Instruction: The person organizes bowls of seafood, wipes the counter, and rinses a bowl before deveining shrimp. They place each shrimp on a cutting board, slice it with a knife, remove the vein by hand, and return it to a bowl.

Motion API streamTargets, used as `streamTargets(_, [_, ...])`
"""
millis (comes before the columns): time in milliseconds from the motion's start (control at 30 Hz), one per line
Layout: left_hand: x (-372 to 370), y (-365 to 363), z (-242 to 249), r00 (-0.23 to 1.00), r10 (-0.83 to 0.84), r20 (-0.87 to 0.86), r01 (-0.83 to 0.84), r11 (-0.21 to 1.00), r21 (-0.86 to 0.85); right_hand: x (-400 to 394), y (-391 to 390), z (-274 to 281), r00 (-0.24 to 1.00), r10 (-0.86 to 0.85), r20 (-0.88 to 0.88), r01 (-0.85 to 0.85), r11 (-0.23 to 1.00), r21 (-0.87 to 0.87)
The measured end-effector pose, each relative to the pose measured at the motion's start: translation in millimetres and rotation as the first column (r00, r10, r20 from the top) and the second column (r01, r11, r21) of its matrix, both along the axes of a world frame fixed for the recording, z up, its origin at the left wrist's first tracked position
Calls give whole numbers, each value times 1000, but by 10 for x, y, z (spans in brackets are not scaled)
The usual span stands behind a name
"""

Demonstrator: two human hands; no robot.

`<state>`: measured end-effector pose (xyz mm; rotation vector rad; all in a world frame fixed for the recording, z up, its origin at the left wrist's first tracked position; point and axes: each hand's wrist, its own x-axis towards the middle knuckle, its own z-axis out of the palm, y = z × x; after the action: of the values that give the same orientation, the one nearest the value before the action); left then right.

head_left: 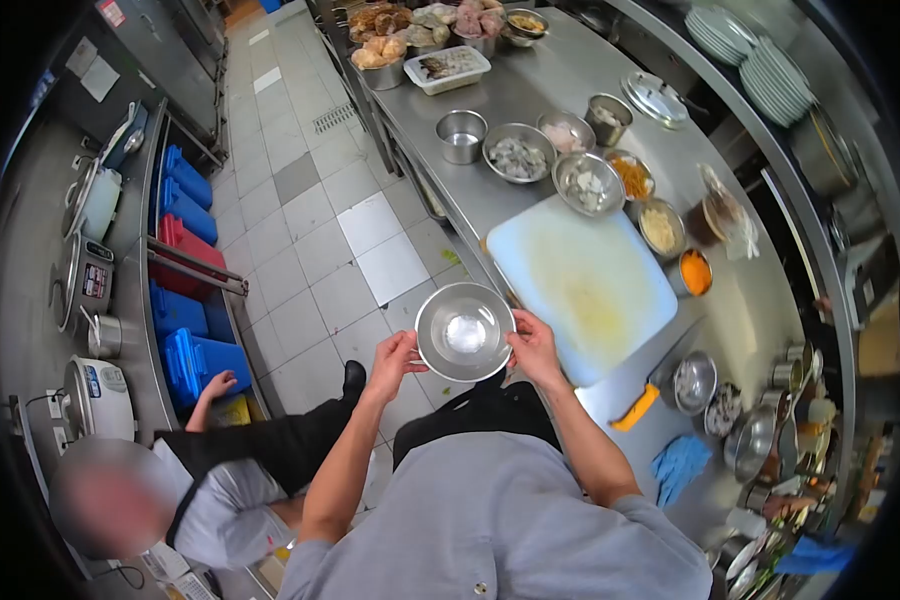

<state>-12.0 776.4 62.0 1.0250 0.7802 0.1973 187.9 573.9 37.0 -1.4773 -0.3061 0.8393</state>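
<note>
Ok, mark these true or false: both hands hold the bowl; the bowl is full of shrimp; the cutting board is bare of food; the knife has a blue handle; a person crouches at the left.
1. Both hands, left hand and right hand, hold the bowl: true.
2. The bowl is full of shrimp: false, it looks empty.
3. The cutting board is bare of food: true, only stains.
4. The knife has a blue handle: false, orange.
5. A person crouches at the left: true.
</note>
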Motion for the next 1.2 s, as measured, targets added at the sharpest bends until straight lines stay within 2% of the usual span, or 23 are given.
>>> streamTargets(100, [285,236,-286,1000,0,-25,5,980,198,388,300,65,999,41,32,-41,999,25])
streamTargets(200, [653,406,-100,997,80,-24,-70,957,282,716,604,224,997,63,42,-63,998,-1])
streamTargets(267, [883,579,-95,995,92,-32,-74,928,366,893,756,242,997,41,71,-41,999,-2])
streamTargets(367, [1238,874,-138,997,67,-23,-51,907,418,1135,904,179,999,-24,20,24,1000,20])
streamTargets(533, [1800,1258,-220,999,52,-4,-48,940,337,1338,679,216,982,-187,5,187,982,12])
streamTargets(633, [2104,1426,-381,999,-9,-31,19,946,324,1334,348,199,946,-324,25,325,942,-85])
streamTargets(833, [2428,1588,-600,998,-2,60,-6,991,130,968,-322,-61,757,-646,91,651,739,-172])
streamTargets(933, [2496,1612,-664,993,-75,90,68,994,86,682,-519,-104,650,-754,96,755,627,-194])
streamTargets(1100, [2643,1684,-681,980,-185,77,181,982,50,157,-631,-139,482,-869,114,866,452,-213])
streamTargets(1200, [2755,1701,-633,969,-240,62,237,971,41,-156,-661,-150,452,-883,125,876,413,-250])
